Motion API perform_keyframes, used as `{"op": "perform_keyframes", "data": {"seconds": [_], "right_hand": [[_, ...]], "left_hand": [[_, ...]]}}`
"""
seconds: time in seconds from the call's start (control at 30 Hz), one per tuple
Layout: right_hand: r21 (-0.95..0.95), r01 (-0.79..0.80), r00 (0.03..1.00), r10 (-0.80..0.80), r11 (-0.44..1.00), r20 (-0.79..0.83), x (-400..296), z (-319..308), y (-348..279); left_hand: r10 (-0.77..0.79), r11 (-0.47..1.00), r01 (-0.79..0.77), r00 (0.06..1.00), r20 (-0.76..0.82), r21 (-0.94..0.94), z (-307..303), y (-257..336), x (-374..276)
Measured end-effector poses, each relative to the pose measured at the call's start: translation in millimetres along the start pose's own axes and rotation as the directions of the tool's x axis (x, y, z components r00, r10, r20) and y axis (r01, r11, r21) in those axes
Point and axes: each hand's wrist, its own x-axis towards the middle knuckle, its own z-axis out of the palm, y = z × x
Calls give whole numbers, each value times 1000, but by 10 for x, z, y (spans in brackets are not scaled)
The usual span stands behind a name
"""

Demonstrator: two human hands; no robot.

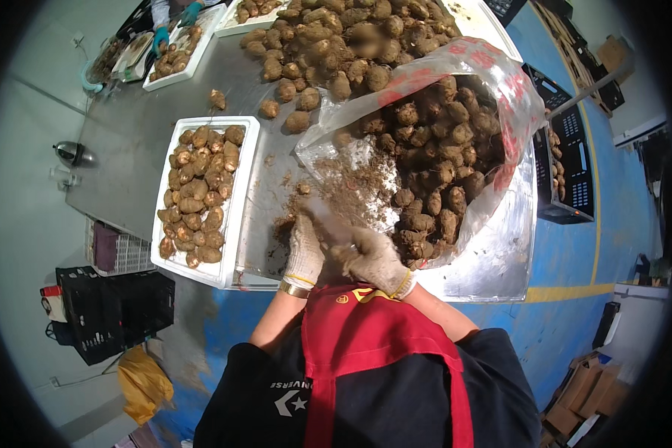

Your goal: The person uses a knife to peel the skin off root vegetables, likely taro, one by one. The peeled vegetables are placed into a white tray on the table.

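Observation:
My left hand point(305, 252), in a dirty whitish knit glove, is close to my body over the metal table's near edge; what lies in its fingers is too blurred to tell. My right hand point(369, 257), gloved alike, is closed around the handle end of a knife point(329, 219), whose blurred blade points up and left. Beyond the hands lie brown root shavings point(347, 182). To the right, a clear plastic bag point(512, 106) with red print opens over many hairy taro corms point(442, 140). At left, a white foam tray point(161, 224) holds trimmed taro corms point(193, 190).
A large heap of taro point(336, 33) covers the table's far side. A co-worker's teal-gloved hands point(161, 40) are at another foam tray point(193, 61). Black crates point(571, 151) stand right of the metal table point(129, 145); more black crates point(117, 313) are at lower left.

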Motion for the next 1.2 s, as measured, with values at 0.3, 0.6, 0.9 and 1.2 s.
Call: {"op": "perform_keyframes", "data": {"seconds": [0.3, 0.6, 0.9, 1.2], "right_hand": [[-234, 114, 993, -105, 965, 51, -76, -276, -63], [-138, -51, 998, 46, 989, -36, -10, -312, 51], [-121, -123, 982, 103, 985, -159, 10, -473, 495], [-213, 87, 995, -96, 973, -35, -54, -279, 64]], "left_hand": [[-359, 853, 387, 922, 144, -350, 70, 259, -58], [-334, 937, 348, 923, 191, -42, 99, 440, -132], [-454, 763, 547, 833, 316, -345, 45, 430, -22], [-377, 877, 406, 913, 156, -257, 57, 208, -75]]}}
